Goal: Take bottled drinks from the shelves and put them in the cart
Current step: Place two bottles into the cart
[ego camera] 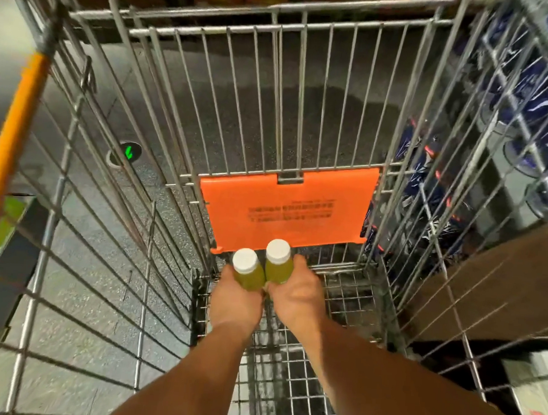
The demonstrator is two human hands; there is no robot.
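Looking down from head height into a metal wire shopping cart (308,90), two bare forearms reach forward and down, deep into the basket. The left hand (235,301) has its grip wrapped around a small bottle of green juice (247,271) with a white screw cap, and the right hand (296,293) is clamped the same way on a second green juice bottle (278,265). The two bottles stand upright, side by side and touching, low in the cart near its wire floor and just in front of the folded orange plastic child-seat flap (288,210), which carries dark printed text too blurred to read. An orange cart handle (11,146) runs along the left edge. Grey speckled floor (102,261) shows through the wires. Outside the right wall sit dark blue packaged goods (545,105) and a brown cardboard box (499,285).
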